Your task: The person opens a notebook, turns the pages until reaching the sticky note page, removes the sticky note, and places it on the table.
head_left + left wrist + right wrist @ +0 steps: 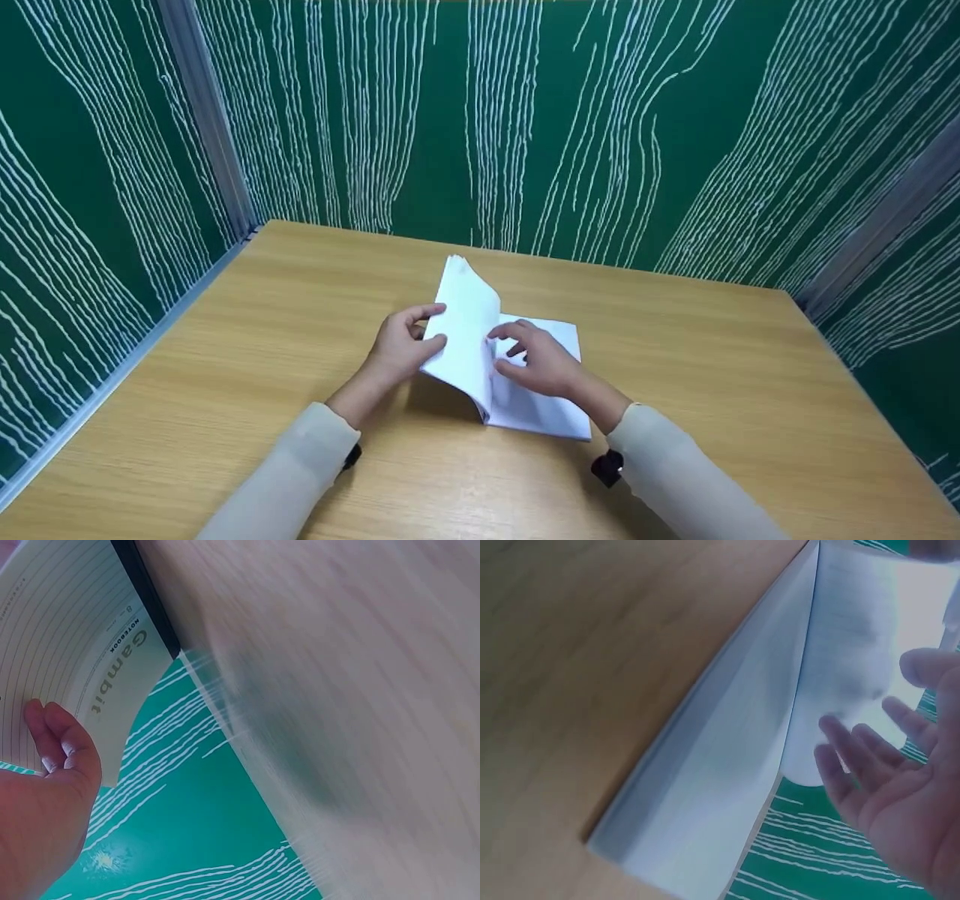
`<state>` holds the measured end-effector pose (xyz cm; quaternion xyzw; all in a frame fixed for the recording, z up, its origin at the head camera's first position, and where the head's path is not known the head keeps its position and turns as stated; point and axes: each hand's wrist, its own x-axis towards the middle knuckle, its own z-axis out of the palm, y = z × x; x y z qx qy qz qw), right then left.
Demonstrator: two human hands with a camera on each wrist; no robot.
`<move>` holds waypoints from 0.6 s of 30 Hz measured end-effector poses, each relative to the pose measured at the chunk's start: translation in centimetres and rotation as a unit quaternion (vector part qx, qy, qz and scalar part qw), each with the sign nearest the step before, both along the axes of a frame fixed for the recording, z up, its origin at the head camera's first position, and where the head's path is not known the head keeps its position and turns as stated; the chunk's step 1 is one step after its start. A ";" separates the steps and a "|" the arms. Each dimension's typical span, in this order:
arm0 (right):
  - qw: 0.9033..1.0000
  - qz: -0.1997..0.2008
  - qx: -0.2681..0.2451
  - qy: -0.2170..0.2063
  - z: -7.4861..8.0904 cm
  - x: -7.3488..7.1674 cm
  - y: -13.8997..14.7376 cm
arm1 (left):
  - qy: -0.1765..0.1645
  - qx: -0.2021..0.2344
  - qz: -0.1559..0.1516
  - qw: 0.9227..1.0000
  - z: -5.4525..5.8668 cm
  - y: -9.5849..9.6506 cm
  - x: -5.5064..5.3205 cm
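Observation:
A notebook (544, 416) lies spread on the wooden table, its right half flat and its left half lifted in a curve. My left hand (396, 346) pinches the raised pages (466, 330) at their outer edge, thumb on the near face. From the left wrist view, the underside of these pages shows ruled lines and the printed word "Gambit" (116, 671), beside a dark spine (150, 600). My right hand (544, 361) hovers over the fold with fingers loosely bent and spread, fingertips close to the raised pages. In the right wrist view its fingers (847, 757) hold nothing.
The wooden table (712, 360) extends around the notebook. Green panels (435, 150) with white wavy lines stand behind and at both sides, joined by grey posts (206, 112). A dark device (607, 466) sits under the right sleeve's cuff.

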<state>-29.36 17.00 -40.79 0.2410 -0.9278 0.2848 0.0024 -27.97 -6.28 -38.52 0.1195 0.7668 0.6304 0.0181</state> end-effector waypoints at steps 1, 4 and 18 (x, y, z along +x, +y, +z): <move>1.000 -0.015 0.001 -0.001 0.0 -0.1 0.2 | -0.004 -0.002 -0.001 1.000 0.4 0.0 0.2; 0.999 -0.053 0.012 0.004 0.1 -0.7 1.0 | -0.004 -0.017 0.002 1.000 1.2 0.0 1.0; 0.975 -0.181 0.122 -0.044 -1.7 -3.1 7.2 | 0.014 -0.014 -0.002 1.000 -0.5 -0.1 -0.4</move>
